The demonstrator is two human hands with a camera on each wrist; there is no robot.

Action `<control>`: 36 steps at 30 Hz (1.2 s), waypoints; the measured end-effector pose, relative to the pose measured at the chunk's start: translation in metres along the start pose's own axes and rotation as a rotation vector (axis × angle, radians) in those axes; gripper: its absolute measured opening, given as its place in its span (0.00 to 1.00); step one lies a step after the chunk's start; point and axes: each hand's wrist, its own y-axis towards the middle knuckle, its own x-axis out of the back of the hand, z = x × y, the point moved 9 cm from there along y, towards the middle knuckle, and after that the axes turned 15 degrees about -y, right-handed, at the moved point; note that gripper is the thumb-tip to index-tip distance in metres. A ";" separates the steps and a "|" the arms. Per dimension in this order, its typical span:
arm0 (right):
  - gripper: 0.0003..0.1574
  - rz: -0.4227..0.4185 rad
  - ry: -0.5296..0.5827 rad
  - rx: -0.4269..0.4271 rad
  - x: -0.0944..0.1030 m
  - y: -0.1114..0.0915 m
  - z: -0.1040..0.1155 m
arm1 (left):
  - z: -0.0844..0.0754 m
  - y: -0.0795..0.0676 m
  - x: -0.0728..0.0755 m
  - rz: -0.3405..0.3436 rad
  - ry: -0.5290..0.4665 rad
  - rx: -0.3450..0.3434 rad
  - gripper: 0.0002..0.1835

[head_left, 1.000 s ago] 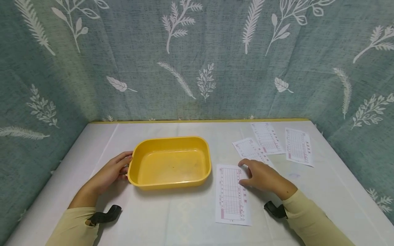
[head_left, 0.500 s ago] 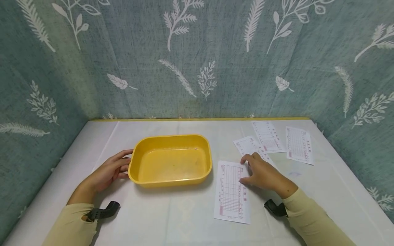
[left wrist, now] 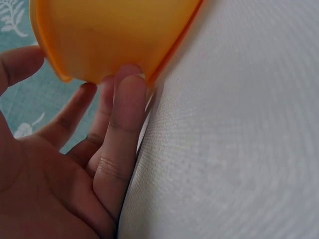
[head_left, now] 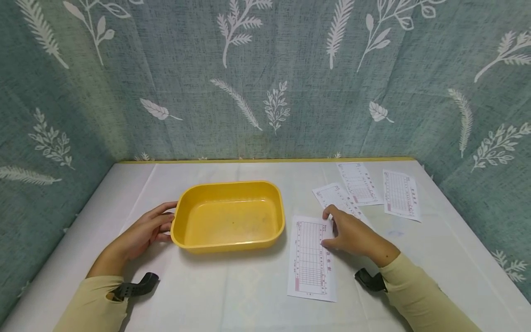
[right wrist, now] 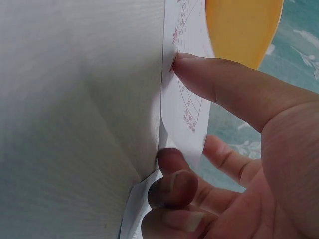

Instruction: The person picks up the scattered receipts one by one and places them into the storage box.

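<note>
A yellow plastic tray stands left of centre on the white table. At its left end, my left hand touches the outer wall with loosely bent fingers. The left wrist view has the thumb at the tray's rim and the other fingertips at its lower wall. Right of the tray lies a printed paper form with red print. My right hand rests over its upper right edge, thumb and forefinger spread apart. In the right wrist view the thumb touches the sheet, which bows slightly; the other fingers bend loosely near its edge.
Farther back right lie more printed forms: one sheet partly under my right hand, another overlapping it, and a separate one. A green leaf-patterned curtain surrounds the white table at the back and sides.
The near form has turned slightly and shifted away, with my right hand's forefinger moving back a little. The tray and my left hand have hardly moved; the head view shifts slightly.
</note>
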 end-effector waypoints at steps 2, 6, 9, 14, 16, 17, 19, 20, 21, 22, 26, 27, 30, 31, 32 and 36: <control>0.37 0.009 0.014 0.009 -0.001 0.000 0.000 | 0.000 0.000 0.000 0.001 0.003 -0.001 0.15; 0.38 0.021 0.030 0.024 -0.003 0.002 0.001 | -0.001 -0.001 0.000 -0.005 -0.002 -0.003 0.15; 0.37 0.030 0.041 0.033 -0.004 0.003 0.002 | -0.001 -0.002 0.001 -0.015 -0.001 0.001 0.16; 0.35 0.050 0.030 0.050 -0.006 0.002 0.005 | -0.001 -0.002 0.003 -0.044 0.032 0.018 0.18; 0.34 0.057 0.021 0.053 -0.007 0.001 0.006 | 0.000 -0.001 0.004 -0.053 0.049 0.024 0.20; 0.34 0.060 0.020 0.054 -0.007 0.000 0.006 | 0.001 -0.001 0.004 -0.056 0.056 0.026 0.20; 0.34 0.062 0.020 0.056 -0.007 -0.001 0.007 | 0.002 -0.001 0.003 -0.054 0.065 0.027 0.21; 0.34 0.065 0.023 0.057 -0.007 -0.002 0.007 | 0.002 -0.001 0.003 -0.051 0.064 0.027 0.22; 0.34 0.066 0.025 0.061 -0.007 -0.002 0.007 | 0.002 -0.001 0.002 -0.048 0.062 0.027 0.22; 0.35 0.067 0.025 0.068 -0.007 -0.002 0.007 | 0.002 0.000 0.002 -0.047 0.059 0.026 0.21; 0.39 0.063 0.032 0.084 -0.006 -0.002 0.008 | 0.001 0.000 0.002 -0.049 0.055 0.019 0.21; 0.40 0.060 0.033 0.089 -0.005 -0.002 0.008 | 0.000 0.001 0.002 -0.051 0.059 0.017 0.22; 0.41 0.056 0.041 0.099 -0.004 -0.001 0.009 | 0.000 0.001 0.002 -0.054 0.080 0.017 0.23; 0.42 0.054 0.045 0.103 -0.004 -0.001 0.008 | 0.000 0.001 0.002 -0.055 0.085 0.020 0.24; 0.42 0.050 0.043 0.107 -0.004 -0.001 0.008 | 0.001 0.001 0.003 -0.058 0.090 0.025 0.24; 0.38 0.009 0.053 0.115 0.000 0.000 0.006 | 0.003 -0.001 0.005 -0.078 0.107 0.044 0.26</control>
